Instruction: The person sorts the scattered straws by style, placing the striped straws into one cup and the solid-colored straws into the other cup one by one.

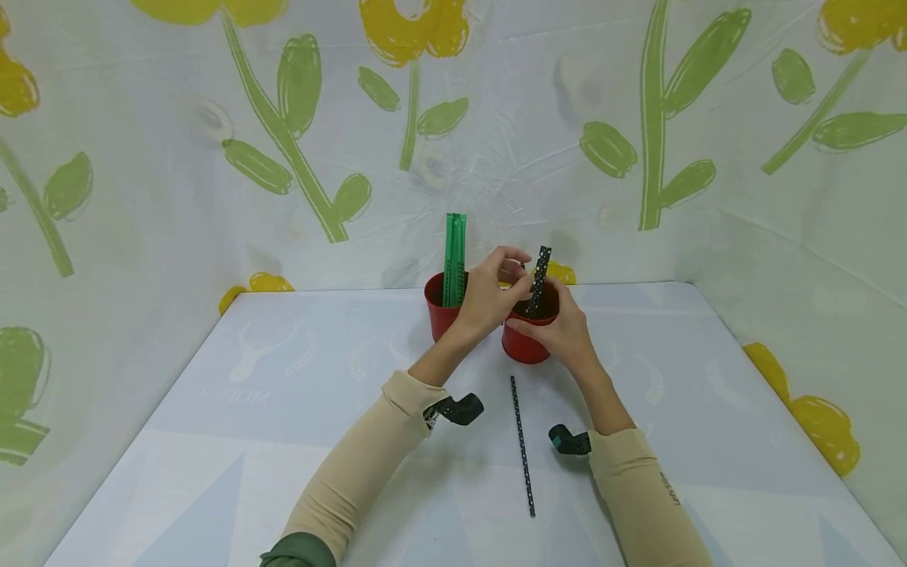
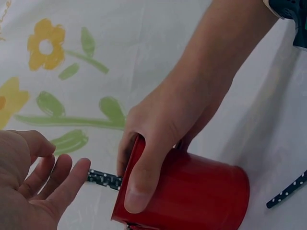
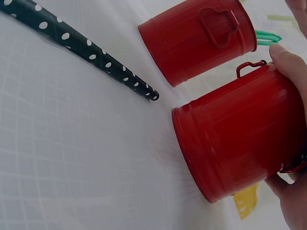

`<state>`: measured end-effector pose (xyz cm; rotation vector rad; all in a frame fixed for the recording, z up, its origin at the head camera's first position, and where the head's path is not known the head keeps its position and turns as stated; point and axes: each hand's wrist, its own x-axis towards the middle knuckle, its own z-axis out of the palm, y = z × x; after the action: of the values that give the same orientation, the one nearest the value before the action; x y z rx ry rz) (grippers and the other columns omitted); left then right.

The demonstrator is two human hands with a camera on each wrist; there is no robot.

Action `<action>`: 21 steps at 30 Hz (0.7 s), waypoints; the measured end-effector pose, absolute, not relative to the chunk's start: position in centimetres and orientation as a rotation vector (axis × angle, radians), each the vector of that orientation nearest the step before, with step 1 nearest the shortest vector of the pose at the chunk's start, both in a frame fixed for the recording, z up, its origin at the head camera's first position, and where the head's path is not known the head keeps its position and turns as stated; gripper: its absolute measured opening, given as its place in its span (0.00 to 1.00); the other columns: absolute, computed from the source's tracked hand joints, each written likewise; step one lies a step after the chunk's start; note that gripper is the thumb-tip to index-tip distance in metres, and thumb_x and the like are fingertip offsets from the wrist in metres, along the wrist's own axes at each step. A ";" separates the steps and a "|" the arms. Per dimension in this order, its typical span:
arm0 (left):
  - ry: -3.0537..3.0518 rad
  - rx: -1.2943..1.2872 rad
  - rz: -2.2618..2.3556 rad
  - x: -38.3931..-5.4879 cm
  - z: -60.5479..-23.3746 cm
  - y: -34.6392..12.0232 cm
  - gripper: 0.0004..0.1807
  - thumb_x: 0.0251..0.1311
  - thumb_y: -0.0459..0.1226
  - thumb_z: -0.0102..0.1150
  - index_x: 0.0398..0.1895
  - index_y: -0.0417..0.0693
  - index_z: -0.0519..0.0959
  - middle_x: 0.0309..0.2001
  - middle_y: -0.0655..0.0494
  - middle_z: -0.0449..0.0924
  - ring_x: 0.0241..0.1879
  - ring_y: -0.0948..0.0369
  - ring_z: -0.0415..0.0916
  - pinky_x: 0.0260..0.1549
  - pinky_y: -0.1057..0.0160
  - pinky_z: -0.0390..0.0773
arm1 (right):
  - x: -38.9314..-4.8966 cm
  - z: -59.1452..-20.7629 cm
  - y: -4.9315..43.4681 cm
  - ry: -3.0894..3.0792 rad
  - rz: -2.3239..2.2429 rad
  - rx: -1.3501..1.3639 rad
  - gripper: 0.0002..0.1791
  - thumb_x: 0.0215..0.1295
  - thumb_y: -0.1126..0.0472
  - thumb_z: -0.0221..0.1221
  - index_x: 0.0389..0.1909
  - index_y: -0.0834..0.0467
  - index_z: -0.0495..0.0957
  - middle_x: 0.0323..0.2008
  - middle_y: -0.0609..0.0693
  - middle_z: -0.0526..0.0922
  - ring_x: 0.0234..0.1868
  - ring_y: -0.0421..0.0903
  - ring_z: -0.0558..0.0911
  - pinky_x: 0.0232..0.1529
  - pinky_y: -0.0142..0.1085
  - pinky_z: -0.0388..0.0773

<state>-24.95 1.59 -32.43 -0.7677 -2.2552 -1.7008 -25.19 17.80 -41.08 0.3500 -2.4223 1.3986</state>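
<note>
Black paper straws point(image 1: 540, 276) with white dots stand in the right red bucket point(image 1: 526, 346), leaning a little. My right hand point(image 1: 567, 335) grips this bucket near its rim; in the left wrist view its thumb point(image 2: 141, 187) lies along the outer wall. My left hand point(image 1: 489, 295) is at the bucket's mouth, beside the straws. Its fingers are loosely bent and apart, and the left wrist view shows nothing pinched between them. One more dotted straw point(image 1: 523, 449) lies on the table, between the forearms. The straws' lower ends are hidden inside the bucket.
A second red bucket point(image 1: 441, 319) with small wire handles stands to the left, holding green sticks or wrapped straws point(image 1: 454, 252). The white table point(image 1: 283, 394) meets a flower-printed sheet point(image 1: 496, 142) just behind the buckets.
</note>
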 end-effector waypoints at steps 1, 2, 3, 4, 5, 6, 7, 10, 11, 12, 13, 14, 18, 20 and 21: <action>-2.253 -0.771 -1.704 -25.0 -32.4 1.6 0.14 0.66 0.32 0.57 0.53 0.40 0.74 0.39 0.44 0.79 0.38 0.54 0.84 0.36 0.68 0.85 | -25.2 -41.1 17.8 -2.421 1.400 0.351 0.49 0.51 0.48 0.74 0.71 0.52 0.58 0.65 0.55 0.71 0.65 0.55 0.72 0.60 0.54 0.77; -2.252 -0.771 -1.704 -25.0 -32.4 1.6 0.13 0.66 0.32 0.57 0.53 0.41 0.74 0.39 0.44 0.79 0.37 0.54 0.84 0.36 0.68 0.85 | -25.2 -41.1 17.8 -2.419 1.400 0.352 0.49 0.51 0.48 0.74 0.71 0.52 0.58 0.65 0.55 0.71 0.65 0.55 0.72 0.60 0.55 0.77; -2.251 -0.773 -1.702 -25.0 -32.4 1.6 0.13 0.66 0.32 0.57 0.53 0.41 0.74 0.38 0.44 0.79 0.36 0.54 0.83 0.36 0.68 0.85 | -25.2 -41.1 17.8 -2.419 1.401 0.353 0.49 0.51 0.48 0.74 0.71 0.52 0.58 0.65 0.55 0.71 0.65 0.55 0.72 0.60 0.55 0.77; -2.252 -0.773 -1.698 -25.0 -32.5 1.6 0.13 0.66 0.32 0.57 0.52 0.41 0.74 0.38 0.44 0.79 0.36 0.55 0.83 0.36 0.68 0.85 | -25.2 -41.1 17.8 -2.418 1.401 0.353 0.49 0.51 0.48 0.74 0.71 0.52 0.58 0.65 0.55 0.71 0.65 0.55 0.72 0.60 0.55 0.76; -2.252 -0.772 -1.695 -25.0 -32.5 1.6 0.13 0.66 0.32 0.57 0.52 0.41 0.74 0.38 0.44 0.79 0.35 0.55 0.83 0.35 0.68 0.85 | -25.2 -41.1 17.8 -2.417 1.400 0.353 0.49 0.51 0.48 0.74 0.71 0.52 0.58 0.65 0.55 0.71 0.65 0.55 0.72 0.60 0.55 0.76; -2.256 -0.770 -1.689 -25.0 -32.5 1.6 0.13 0.66 0.33 0.57 0.52 0.41 0.74 0.38 0.44 0.80 0.35 0.55 0.83 0.35 0.68 0.85 | -25.2 -41.1 17.8 -2.418 1.400 0.353 0.49 0.51 0.48 0.74 0.71 0.52 0.58 0.65 0.55 0.71 0.65 0.55 0.72 0.60 0.55 0.76; -2.258 -0.767 -1.684 -25.0 -32.6 1.5 0.13 0.66 0.33 0.57 0.52 0.42 0.74 0.38 0.45 0.80 0.34 0.55 0.83 0.35 0.68 0.85 | -25.2 -41.1 17.8 -2.418 1.399 0.352 0.49 0.51 0.48 0.74 0.71 0.52 0.58 0.65 0.55 0.71 0.65 0.55 0.72 0.60 0.55 0.76; -2.275 -0.755 -1.663 -25.0 -32.8 1.4 0.13 0.66 0.34 0.57 0.52 0.43 0.74 0.38 0.45 0.80 0.34 0.56 0.83 0.34 0.68 0.85 | -25.2 -41.1 17.8 -2.420 1.399 0.346 0.49 0.51 0.48 0.73 0.71 0.52 0.58 0.65 0.55 0.71 0.65 0.54 0.72 0.61 0.54 0.76; -2.281 -0.750 -1.658 -25.0 -32.9 1.3 0.13 0.66 0.35 0.57 0.52 0.43 0.74 0.38 0.46 0.81 0.34 0.56 0.83 0.34 0.68 0.85 | -25.2 -41.1 17.8 -2.421 1.399 0.344 0.49 0.51 0.48 0.73 0.71 0.52 0.58 0.65 0.55 0.71 0.65 0.54 0.72 0.61 0.54 0.76; -2.288 -0.746 -1.654 -25.0 -33.0 1.2 0.13 0.66 0.35 0.57 0.52 0.43 0.74 0.38 0.46 0.81 0.35 0.56 0.83 0.34 0.68 0.85 | -25.2 -41.1 17.8 -2.422 1.399 0.341 0.49 0.51 0.47 0.73 0.71 0.52 0.58 0.65 0.55 0.71 0.65 0.54 0.72 0.61 0.54 0.76; -2.293 -0.741 -1.651 -25.0 -33.1 1.1 0.13 0.66 0.36 0.57 0.52 0.44 0.74 0.39 0.46 0.81 0.35 0.57 0.83 0.34 0.68 0.85 | -25.2 -41.1 17.8 -2.423 1.399 0.338 0.49 0.51 0.47 0.73 0.71 0.52 0.58 0.65 0.55 0.71 0.65 0.54 0.72 0.60 0.54 0.76; -2.298 -0.737 -1.648 -25.0 -33.3 1.0 0.13 0.66 0.36 0.57 0.52 0.44 0.74 0.39 0.47 0.81 0.36 0.57 0.83 0.34 0.68 0.85 | -25.2 -41.1 17.8 -2.423 1.399 0.337 0.49 0.51 0.47 0.73 0.70 0.52 0.58 0.65 0.55 0.72 0.65 0.54 0.73 0.60 0.54 0.77; -2.305 -0.711 -1.635 -25.0 -33.8 0.5 0.13 0.66 0.37 0.58 0.52 0.46 0.75 0.40 0.48 0.81 0.38 0.57 0.83 0.35 0.68 0.85 | -25.2 -41.2 17.8 -2.421 1.398 0.335 0.49 0.51 0.47 0.73 0.70 0.52 0.58 0.64 0.55 0.72 0.64 0.55 0.73 0.59 0.54 0.77; -2.311 -0.697 -1.621 -24.8 -33.9 0.2 0.12 0.66 0.37 0.58 0.51 0.47 0.75 0.40 0.49 0.81 0.39 0.57 0.83 0.35 0.67 0.85 | -25.2 -41.2 17.8 -2.421 1.397 0.332 0.49 0.51 0.47 0.73 0.70 0.52 0.58 0.65 0.55 0.72 0.65 0.55 0.73 0.59 0.54 0.77; -2.312 -0.694 -1.616 -24.8 -34.0 0.1 0.12 0.66 0.38 0.58 0.51 0.48 0.75 0.40 0.49 0.81 0.39 0.56 0.83 0.35 0.67 0.85 | -25.2 -41.1 17.8 -2.421 1.393 0.330 0.49 0.51 0.47 0.73 0.70 0.53 0.58 0.65 0.55 0.72 0.65 0.55 0.73 0.58 0.55 0.78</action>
<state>-24.77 0.11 -33.98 -0.6938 -2.3122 -1.6159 -25.21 17.77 -41.14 0.3297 -2.4213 1.3931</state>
